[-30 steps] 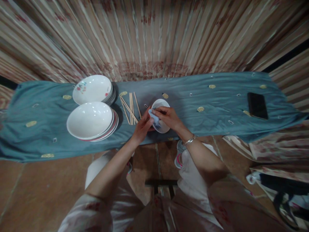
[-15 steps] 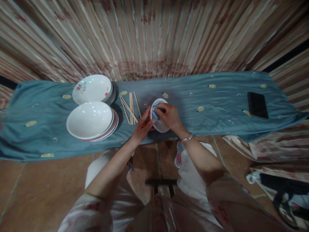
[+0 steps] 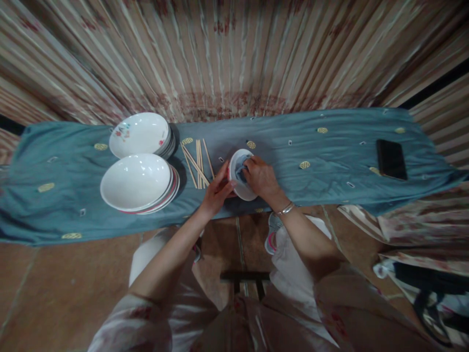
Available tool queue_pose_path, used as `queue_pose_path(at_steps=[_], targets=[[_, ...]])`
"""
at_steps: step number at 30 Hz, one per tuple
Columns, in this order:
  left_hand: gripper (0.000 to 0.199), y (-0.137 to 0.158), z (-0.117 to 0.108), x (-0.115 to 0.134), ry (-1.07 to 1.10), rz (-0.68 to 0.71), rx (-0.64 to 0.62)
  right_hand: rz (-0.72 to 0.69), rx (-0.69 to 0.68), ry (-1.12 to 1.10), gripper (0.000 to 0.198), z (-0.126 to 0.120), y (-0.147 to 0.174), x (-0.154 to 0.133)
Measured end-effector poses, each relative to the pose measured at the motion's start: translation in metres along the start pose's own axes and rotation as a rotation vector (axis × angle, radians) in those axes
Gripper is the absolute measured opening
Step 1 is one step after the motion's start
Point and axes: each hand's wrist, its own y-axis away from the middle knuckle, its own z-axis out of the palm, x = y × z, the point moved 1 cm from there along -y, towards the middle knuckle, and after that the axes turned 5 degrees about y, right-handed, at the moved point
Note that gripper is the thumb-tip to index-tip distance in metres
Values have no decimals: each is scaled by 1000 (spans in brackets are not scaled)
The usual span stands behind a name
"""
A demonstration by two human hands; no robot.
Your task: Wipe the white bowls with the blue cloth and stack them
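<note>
The left hand (image 3: 219,188) grips the small white bowl (image 3: 246,192) by its left side, fingers around the outer wall and thumb at the rim. The right hand (image 3: 261,178) pinches a bunched blue cloth (image 3: 240,164) inside the bowl, against its inner wall. The bowl is tilted and located over the near half of the surface (image 3: 340,156). Chopsticks (image 3: 198,161) lie just left of the left hand; two dish stacks, a front stack (image 3: 135,183) and a rear stack (image 3: 139,134), stand farther left.
</note>
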Motion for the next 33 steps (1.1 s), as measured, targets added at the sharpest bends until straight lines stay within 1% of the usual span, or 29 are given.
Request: queue_pose_path(at_steps=[5,8,11,14,21,27,33], targets=[[102,0,1,1,-8,18,-1,-34,-43,29,27,1,3,3],[98,0,1,0,-12,19,-3,-79,-92,17,23,0,5,7],[100,0,0,0,-10,17,-2,-129,-138,-25,21,1,6,12],[104,-1,0,-1,-6,15,-4,-164,-172,-126,20,2,6,17],[103,-2,0,-3,11,21,-26,-231,-256,-432,15,3,2,22],[105,-2,2,-1,12,20,-14,-250,-258,-727,13,10,-1,23],[105,-2,2,-2,27,24,-21,-291,-224,-866,16,17,-2,21]])
